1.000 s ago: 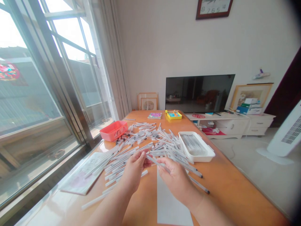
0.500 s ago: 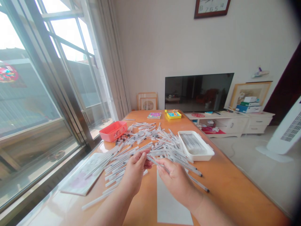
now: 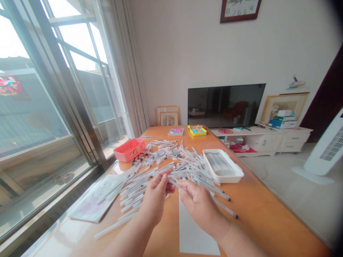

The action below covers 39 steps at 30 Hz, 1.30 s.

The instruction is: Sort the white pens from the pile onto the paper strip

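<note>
Both hands meet above the near middle of the wooden table, on one slim pen (image 3: pixel 175 183) with a translucent barrel. My left hand (image 3: pixel 158 187) pinches its far end between thumb and fingers, which partly hide the tip. My right hand (image 3: pixel 197 198) is closed round the other end, so that part is covered. Just beyond and left of the hands spreads a loose heap of similar pens (image 3: pixel 160 167) with clear barrels and some black ends. A sheet of white paper (image 3: pixel 197 232) lies beneath my right hand and wrist.
A white tray (image 3: pixel 237 175) with pens in it stands right of the heap, a red basket (image 3: pixel 131 151) left. A booklet (image 3: pixel 91 207) lies at the near left under some pens. Farther back are a yellow box (image 3: pixel 197 132) and a small colourful book (image 3: pixel 175 132).
Hardly anything differs: both hands keep their hold on the pen in nearly the same place. The view has shifted very slightly.
</note>
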Available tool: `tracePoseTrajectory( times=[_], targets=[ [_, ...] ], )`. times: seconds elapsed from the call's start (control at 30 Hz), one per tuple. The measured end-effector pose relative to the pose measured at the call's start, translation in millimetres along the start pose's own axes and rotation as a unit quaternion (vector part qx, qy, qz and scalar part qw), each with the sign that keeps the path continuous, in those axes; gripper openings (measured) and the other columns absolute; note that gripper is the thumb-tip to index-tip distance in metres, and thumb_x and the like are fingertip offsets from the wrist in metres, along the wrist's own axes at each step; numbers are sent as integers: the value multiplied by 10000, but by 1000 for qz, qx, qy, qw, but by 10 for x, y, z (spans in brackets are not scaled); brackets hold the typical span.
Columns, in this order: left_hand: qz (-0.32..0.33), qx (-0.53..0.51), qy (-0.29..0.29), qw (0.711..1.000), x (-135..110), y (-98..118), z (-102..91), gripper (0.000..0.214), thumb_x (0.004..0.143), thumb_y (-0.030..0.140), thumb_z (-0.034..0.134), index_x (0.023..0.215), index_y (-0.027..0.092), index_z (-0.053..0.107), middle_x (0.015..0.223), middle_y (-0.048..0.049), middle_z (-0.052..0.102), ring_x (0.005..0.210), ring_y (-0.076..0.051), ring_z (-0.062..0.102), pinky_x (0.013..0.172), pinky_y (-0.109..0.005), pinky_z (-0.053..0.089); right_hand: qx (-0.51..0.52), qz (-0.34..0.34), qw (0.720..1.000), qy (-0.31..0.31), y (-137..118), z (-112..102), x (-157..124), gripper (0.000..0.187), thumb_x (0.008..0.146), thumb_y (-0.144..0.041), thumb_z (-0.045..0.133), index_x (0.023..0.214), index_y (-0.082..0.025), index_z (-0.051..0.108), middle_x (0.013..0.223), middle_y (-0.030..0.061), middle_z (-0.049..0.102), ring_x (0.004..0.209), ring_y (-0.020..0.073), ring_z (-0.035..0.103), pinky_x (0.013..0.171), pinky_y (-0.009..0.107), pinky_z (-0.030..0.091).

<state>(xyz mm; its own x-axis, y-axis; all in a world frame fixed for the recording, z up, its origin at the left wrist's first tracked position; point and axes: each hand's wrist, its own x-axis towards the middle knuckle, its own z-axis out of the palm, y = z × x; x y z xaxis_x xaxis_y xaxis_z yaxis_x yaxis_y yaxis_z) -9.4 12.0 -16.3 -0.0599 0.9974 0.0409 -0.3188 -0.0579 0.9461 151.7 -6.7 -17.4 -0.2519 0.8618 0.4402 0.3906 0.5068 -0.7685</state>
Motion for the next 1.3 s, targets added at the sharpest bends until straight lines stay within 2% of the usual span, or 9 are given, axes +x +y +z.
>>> tracePoseTrajectory(
  times=[0.2,0.33,0.4,0.6,0.7,0.8,0.97,1.17,1.3],
  targets=[
    [-16,-13,1,1000,66,0,-15,461,841,438,693,1189,139,653,861,-75,701,695,-139,628,706,-285,506,37,21,999,8,39,-26,42,296,894,-227,550,1169,-236,661,1006,42,739,905,204,680,788,304,500],
    [-13,-52,56,997,168,11,-117,400,806,357,730,1135,140,661,853,-66,705,670,-125,626,699,-269,511,87,81,993,17,94,-20,59,331,863,-254,591,1191,-216,576,747,-26,633,642,146,572,603,260,446],
    [-11,-73,78,994,213,17,-177,379,796,326,739,1119,143,663,824,-51,695,674,-121,631,714,-265,519,131,98,986,22,119,-16,70,309,857,-258,596,1158,-204,555,707,-44,583,613,131,528,578,248,422],
    [5,-83,90,992,262,40,-244,416,799,300,736,1164,122,644,857,-65,703,674,-119,640,718,-272,537,180,111,977,29,147,-20,87,239,862,-279,603,1081,-198,549,669,-59,552,627,132,532,610,257,433],
    [4,-77,91,993,249,52,-228,417,821,297,719,1187,118,634,886,-73,709,695,-119,652,737,-270,545,199,125,971,32,127,-39,87,232,897,-354,587,1064,-195,565,707,-29,617,656,146,576,634,273,464],
    [-1,-79,88,993,227,64,-209,416,827,296,718,1194,118,638,870,-80,713,726,-131,669,757,-272,551,218,150,963,40,115,-67,101,294,914,-453,570,1035,-186,587,793,22,695,656,151,602,642,287,490],
    [-25,-77,59,995,203,77,-200,449,783,303,764,1177,109,673,829,-93,719,759,-164,690,760,-291,558,228,171,954,88,167,-121,136,379,907,-541,583,998,-175,618,808,56,724,639,151,617,621,282,495],
    [-30,-59,14,998,188,82,-206,456,755,351,808,1139,126,706,870,-95,736,822,-171,700,818,-280,536,269,178,938,130,255,-155,166,343,888,-520,624,927,-179,624,774,51,726,615,138,599,594,260,482],
    [-29,-35,-16,999,161,67,-193,452,759,411,796,1115,141,728,910,-110,741,781,-163,676,774,-280,526,324,193,913,154,291,-172,188,331,861,-507,662,907,-181,629,766,46,723,608,130,581,575,248,469]
  ],
)
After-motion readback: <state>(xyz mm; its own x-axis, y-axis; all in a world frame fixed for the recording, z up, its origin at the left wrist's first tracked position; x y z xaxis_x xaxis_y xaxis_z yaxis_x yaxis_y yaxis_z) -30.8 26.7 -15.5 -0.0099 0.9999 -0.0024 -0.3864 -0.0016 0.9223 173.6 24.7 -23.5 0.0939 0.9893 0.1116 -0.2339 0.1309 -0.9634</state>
